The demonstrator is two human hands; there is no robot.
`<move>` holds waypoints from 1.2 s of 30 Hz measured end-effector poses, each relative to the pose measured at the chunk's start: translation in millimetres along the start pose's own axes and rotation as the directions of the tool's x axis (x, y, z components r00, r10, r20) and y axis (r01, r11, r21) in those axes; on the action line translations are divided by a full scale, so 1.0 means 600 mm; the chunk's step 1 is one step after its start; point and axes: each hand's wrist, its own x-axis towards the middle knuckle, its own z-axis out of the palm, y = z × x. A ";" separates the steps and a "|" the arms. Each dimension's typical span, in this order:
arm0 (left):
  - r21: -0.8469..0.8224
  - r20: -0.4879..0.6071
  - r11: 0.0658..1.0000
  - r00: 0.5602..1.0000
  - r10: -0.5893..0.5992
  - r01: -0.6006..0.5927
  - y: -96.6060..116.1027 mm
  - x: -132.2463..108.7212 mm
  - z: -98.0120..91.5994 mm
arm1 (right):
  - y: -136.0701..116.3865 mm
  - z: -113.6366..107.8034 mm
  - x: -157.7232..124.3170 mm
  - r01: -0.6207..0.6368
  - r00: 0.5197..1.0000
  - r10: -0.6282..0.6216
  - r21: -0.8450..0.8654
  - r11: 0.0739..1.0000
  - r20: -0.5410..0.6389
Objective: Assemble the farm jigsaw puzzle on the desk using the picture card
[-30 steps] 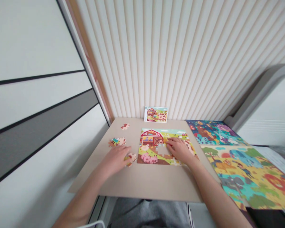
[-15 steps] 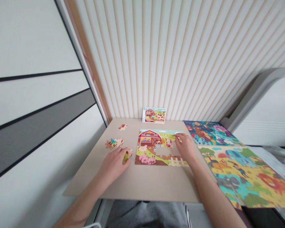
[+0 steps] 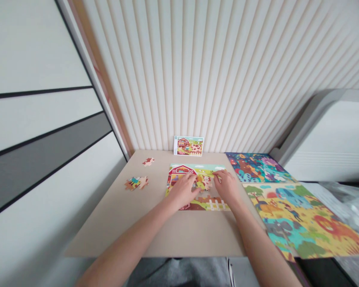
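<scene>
Two hands — the left hand [image 3: 183, 190] and the right hand [image 3: 227, 186] — hide much of the farm puzzle [image 3: 197, 206], which lies flat on the table [image 3: 116, 227]. The left spreads a little, thumb apart from the fingers, covering part of the barn and most of the pink pig; yellow-green shows by its fingertips, but I cannot tell whether it is a piece being held or part of the puzzle. The right curls narrowly over the puzzle's right side, and whether it grips anything cannot be made out. Between them a gap in the puzzle shows, its full outline blocked.

To the left lie a cluster of pieces [image 3: 137, 183], overlapping too closely to count, and a single piece [image 3: 148, 161] beyond. A picture card [image 3: 188, 146] stands behind. At right, the savanna puzzle [image 3: 302, 219] lies near crumpled clear plastic [image 3: 354, 211] — cut off by the frame's edge.
</scene>
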 end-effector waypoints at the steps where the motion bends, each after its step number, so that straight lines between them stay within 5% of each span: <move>1: 0.020 -0.006 1.000 1.000 0.005 -0.004 -0.010 0.001 0.003 | 0.001 -0.001 0.000 -0.004 1.000 0.004 -0.006 1.000 0.008; 7: 0.141 -0.022 0.990 1.000 -0.008 0.011 -0.062 -0.020 -0.004 | -0.007 -0.013 0.000 -0.028 0.985 0.029 -0.008 1.000 0.171; 18: 0.092 0.022 0.992 0.996 0.089 -0.090 -0.040 -0.031 0.017 | -0.055 -0.018 -0.029 0.176 0.930 -0.138 -0.083 0.981 0.342; 27: 0.086 0.018 0.989 0.993 0.116 -0.117 -0.043 -0.033 0.025 | -0.002 -0.027 -0.006 0.161 0.896 -0.238 0.223 0.961 0.376; 31: 0.087 0.017 0.988 0.992 0.124 -0.125 -0.043 -0.034 0.022 | 0.038 -0.028 0.006 0.073 0.944 -0.129 0.190 0.979 0.304; 36: 0.081 0.016 0.989 0.992 0.124 -0.124 -0.042 -0.032 0.022 | 0.037 -0.013 0.004 0.137 0.925 -0.194 0.190 0.972 0.326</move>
